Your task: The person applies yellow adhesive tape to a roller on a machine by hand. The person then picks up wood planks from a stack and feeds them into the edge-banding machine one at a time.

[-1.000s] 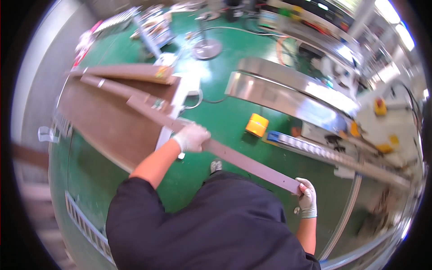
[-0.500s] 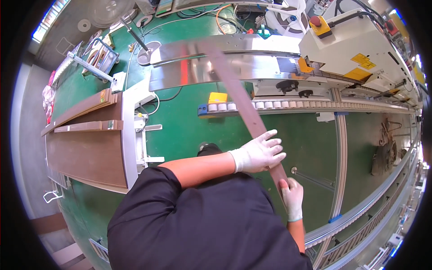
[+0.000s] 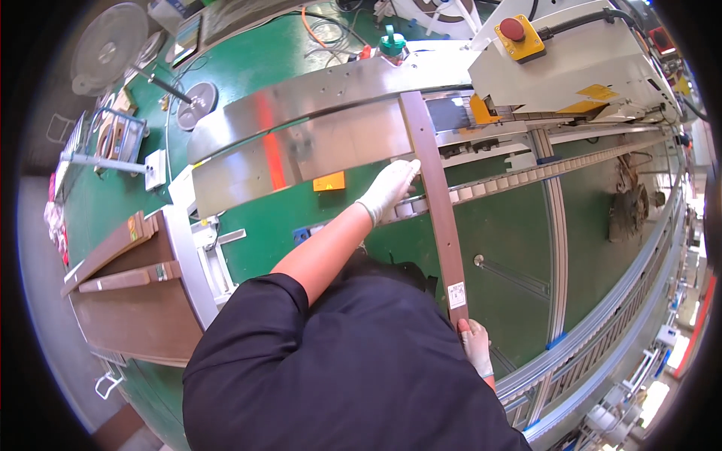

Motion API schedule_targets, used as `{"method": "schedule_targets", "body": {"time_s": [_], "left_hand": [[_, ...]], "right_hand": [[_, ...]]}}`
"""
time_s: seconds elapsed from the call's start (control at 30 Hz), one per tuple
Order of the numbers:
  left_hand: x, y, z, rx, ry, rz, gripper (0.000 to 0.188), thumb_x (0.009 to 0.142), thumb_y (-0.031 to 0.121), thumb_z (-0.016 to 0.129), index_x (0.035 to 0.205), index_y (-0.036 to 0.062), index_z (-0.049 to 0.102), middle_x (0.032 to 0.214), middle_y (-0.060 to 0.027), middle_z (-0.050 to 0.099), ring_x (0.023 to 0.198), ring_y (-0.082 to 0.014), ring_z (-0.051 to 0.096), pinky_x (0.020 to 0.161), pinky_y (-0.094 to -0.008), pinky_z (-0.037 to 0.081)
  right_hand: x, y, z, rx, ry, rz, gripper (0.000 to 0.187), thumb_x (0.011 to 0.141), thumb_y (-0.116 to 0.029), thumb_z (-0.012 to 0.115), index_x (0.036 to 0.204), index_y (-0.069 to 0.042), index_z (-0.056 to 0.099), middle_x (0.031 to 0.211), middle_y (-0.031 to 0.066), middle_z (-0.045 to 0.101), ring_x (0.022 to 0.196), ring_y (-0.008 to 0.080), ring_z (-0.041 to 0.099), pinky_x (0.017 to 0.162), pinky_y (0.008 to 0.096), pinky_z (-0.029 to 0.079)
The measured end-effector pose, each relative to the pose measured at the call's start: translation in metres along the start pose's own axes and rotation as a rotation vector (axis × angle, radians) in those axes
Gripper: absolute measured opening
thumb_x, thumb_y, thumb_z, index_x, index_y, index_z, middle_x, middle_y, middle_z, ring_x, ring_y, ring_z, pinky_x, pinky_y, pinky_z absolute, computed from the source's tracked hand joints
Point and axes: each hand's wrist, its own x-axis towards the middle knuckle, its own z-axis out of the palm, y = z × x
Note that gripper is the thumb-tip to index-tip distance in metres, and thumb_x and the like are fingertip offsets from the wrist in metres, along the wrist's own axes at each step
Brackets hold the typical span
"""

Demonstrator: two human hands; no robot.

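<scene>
A long, narrow brown board [image 3: 442, 225] with small holes and a white label close to its near end lies lengthwise before me. Its far end is over the shiny metal table [image 3: 346, 139] beside the machine; I cannot tell whether it touches. My left hand [image 3: 392, 189], in a white glove, is closed at the board's left edge, partway toward the far end; some fingers are hidden. At the near end my gloved right hand [image 3: 475, 347] grips the board, thumb on top. Under the board's middle runs a row of white rollers [image 3: 489, 186].
A white machine [image 3: 571, 75] with a red stop button [image 3: 513, 30] on a yellow box stands at the far right. Brown boards [image 3: 135, 301] lie stacked at left. An aluminium frame post [image 3: 556, 248] and rails run along the right. A round-based stand [image 3: 198, 105] is far left.
The board has swung to the right at its far end, now beside the machine's intake. My left hand slid farther along it; my right hand moved nearer me. The view has shifted.
</scene>
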Motion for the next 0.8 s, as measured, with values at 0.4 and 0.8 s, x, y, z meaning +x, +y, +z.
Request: {"method": "schedule_targets", "body": {"time_s": [0.4,0.8], "left_hand": [[0.031,0.045,0.038,-0.656,0.177,-0.156,0.034,0.108,0.029,0.060,0.113,-0.0026,0.067,0.107,-0.0131,0.075,0.091,-0.0241,0.075,0.083,-0.0374,0.062],[0.078,0.052,0.086,-0.687,0.168,-0.167,0.034,0.107,0.032,0.065,0.113,-0.0012,0.071,0.109,-0.0107,0.075,0.092,-0.0226,0.075,0.083,-0.0361,0.062]], "right_hand": [[0.105,-0.054,-0.011,0.013,0.060,0.020,0.061,0.107,-0.052,0.053,0.080,0.001,0.067,0.077,0.0212,0.067,0.074,0.0416,0.067,0.068,0.0462,0.051],[0.146,-0.001,-0.065,0.051,-0.064,0.029,0.067,0.108,-0.057,0.050,0.083,0.003,0.066,0.076,0.0174,0.063,0.074,0.0374,0.065,0.070,0.0430,0.050]]}}
